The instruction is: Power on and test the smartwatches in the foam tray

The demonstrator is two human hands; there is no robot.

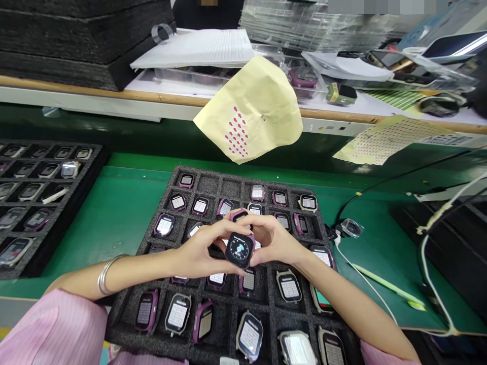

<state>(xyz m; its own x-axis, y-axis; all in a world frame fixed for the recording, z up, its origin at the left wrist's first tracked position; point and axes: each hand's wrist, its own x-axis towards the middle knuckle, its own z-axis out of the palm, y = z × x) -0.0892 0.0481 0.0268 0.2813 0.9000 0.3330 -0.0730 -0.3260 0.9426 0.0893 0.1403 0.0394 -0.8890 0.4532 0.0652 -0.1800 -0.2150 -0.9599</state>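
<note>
A purple-cased smartwatch (240, 249) is held between both hands above the middle of a black foam tray (213, 183). Its lit screen faces up and shows a dial with a bluish figure. My left hand (207, 248) grips its left side, fingers and thumb closed about the case. My right hand (276, 238) pinches the right side with thumb and fingers. Beneath and around the hands, the tray's compartments hold several purple and silver smartwatches, many with lit screens, among them a silver smartwatch (250, 335) near the front. Some compartments lie hidden under the hands and forearms.
Another foam tray (53, 243) of watches stands at the left. A shelf (175, 99) crosses the back, with papers, plastic trays and yellow sticker sheets (266, 106) hanging off it. At the right are a white cable (361, 274), a green pen-like stick (388, 285) and dark boxes.
</note>
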